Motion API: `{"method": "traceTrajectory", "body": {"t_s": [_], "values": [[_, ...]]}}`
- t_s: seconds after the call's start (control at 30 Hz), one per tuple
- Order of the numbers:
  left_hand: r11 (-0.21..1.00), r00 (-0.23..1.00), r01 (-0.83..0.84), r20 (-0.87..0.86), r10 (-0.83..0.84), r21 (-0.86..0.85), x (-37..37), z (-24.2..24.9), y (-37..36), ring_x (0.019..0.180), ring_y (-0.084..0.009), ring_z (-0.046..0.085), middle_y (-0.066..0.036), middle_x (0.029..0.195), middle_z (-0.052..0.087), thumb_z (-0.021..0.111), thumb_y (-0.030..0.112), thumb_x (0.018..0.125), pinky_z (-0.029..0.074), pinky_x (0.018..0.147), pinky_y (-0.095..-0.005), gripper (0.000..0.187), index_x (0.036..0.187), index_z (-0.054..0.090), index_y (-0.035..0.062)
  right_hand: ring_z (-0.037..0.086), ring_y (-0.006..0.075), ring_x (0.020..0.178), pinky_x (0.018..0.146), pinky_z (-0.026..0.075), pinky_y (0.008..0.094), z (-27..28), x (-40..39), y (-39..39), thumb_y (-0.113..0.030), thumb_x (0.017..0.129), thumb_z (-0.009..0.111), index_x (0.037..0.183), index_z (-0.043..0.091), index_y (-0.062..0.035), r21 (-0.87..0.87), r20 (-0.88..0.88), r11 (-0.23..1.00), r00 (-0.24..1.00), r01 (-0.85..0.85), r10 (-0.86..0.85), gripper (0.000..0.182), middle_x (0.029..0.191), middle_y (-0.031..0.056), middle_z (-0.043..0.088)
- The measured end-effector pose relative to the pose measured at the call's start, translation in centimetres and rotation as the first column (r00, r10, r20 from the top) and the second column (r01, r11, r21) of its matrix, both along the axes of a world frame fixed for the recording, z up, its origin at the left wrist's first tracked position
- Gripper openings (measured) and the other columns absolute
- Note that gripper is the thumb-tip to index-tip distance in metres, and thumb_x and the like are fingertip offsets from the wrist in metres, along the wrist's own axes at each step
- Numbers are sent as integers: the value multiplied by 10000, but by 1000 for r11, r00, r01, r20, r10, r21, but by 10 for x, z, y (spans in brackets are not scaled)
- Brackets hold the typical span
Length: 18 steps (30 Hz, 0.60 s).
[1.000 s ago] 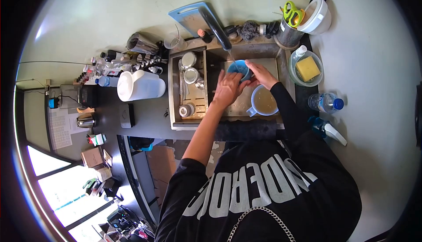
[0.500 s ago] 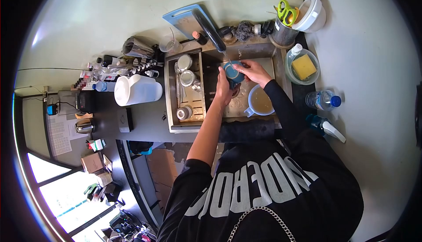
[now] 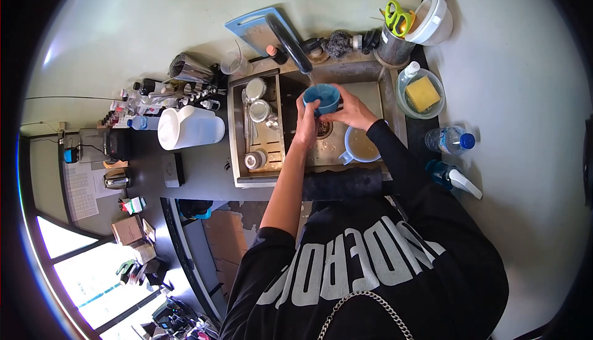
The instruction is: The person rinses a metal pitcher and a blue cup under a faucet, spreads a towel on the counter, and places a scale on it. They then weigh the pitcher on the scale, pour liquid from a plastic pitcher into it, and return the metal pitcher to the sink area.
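A teal cup (image 3: 322, 97) is held between both hands over the sink (image 3: 370, 93), under the black faucet (image 3: 289, 43), its opening facing up. My left hand (image 3: 307, 117) grips its left side, with the thumb at the rim. On the right side and underneath, my right hand (image 3: 352, 110) is wrapped around it. A thin stream of water falls from the spout at the cup. Below my right hand, a light blue cup (image 3: 361, 144) with cloudy liquid stands in the sink.
Left in the sink, a drain tray (image 3: 272, 142) holds metal-lidded jars. A white pitcher (image 3: 191, 128) stands further left. On the right are a bowl with a yellow sponge (image 3: 423, 94), a water bottle (image 3: 450, 140) and a spray bottle (image 3: 456, 179). A blue cutting board (image 3: 256, 28) leans behind.
The teal cup has turned so that its opening faces up, and both hands have shifted their hold around it. The view has moved slightly.
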<state>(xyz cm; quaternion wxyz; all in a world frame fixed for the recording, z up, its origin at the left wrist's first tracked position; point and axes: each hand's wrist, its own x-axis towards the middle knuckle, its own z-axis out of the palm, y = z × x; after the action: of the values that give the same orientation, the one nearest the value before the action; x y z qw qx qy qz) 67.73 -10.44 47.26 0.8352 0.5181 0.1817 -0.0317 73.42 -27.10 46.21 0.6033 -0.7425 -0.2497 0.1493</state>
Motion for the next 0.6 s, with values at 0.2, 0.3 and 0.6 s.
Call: {"method": "traceTrajectory", "body": {"t_s": [0.2, 0.3, 0.6], "values": [[935, 998, -33, 70, 9, 353, -3, -2, -16, 1188, -245, 550, -167, 1361, 512, 623, 355, 970, 448, 1005, -343, 705, 1495, 306, 8, 461, 399, 1325, 1106, 391, 463, 14, -10, 7, -129, 678, 848, 1498, 329, -59, -97, 451, 972, 880, 216, -150, 973, 1431, 202, 485], [652, 977, -204, 190, 94, 730, -13, 6, -27, 1169, -259, 579, -226, 1318, 540, 722, 523, 887, 479, 977, -342, 914, 1489, 309, -25, 444, 404, 1335, 1108, 390, 468, 28, -12, 8, -81, 672, 832, 1501, 334, -85, -142, 489, 966, 864, 218, -124, 967, 1457, 191, 460], [861, 969, 40, -191, -158, -508, -6, 20, -4, 1130, -320, 639, -174, 1290, 599, 410, 856, 849, 543, 976, -448, 964, 1401, 478, 68, 508, 401, 1277, 1088, 401, 471, 31, -14, 22, -282, 641, 926, 1518, 321, -70, 71, 226, 985, 959, 158, -171, 1086, 1387, 218, 520]]}}
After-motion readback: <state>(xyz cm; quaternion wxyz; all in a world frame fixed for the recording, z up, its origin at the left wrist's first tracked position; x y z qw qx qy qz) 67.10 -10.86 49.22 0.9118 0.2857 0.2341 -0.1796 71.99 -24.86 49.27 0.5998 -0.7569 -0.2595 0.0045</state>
